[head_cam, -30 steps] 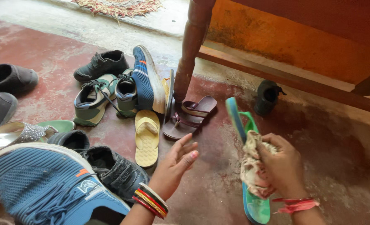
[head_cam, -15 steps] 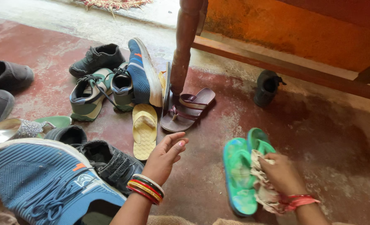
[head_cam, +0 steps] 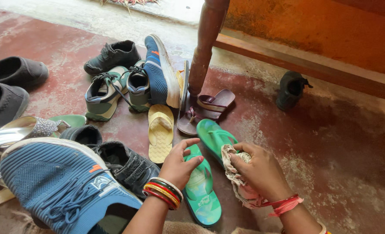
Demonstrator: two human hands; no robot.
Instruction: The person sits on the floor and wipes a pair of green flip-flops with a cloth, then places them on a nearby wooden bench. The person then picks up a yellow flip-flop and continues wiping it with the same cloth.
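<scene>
My left hand (head_cam: 180, 164) curls loosely over the near green rubber flip-flop (head_cam: 200, 190) on the red floor (head_cam: 313, 143), while my right hand (head_cam: 262, 171) grips the crumpled stained rag (head_cam: 237, 175) beside the second green flip-flop (head_cam: 215, 139). I pin the sole flat, I reckon, and rub firmly along its length.

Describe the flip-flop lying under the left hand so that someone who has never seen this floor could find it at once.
Start at the turned wooden furniture leg on the red floor and come down past the maroon strapped sandal. Two green rubber flip-flops lie there. The one meant is the nearer green flip-flop, sole up under the left hand. The other green flip-flop lies by the rag-holding right hand.
</scene>
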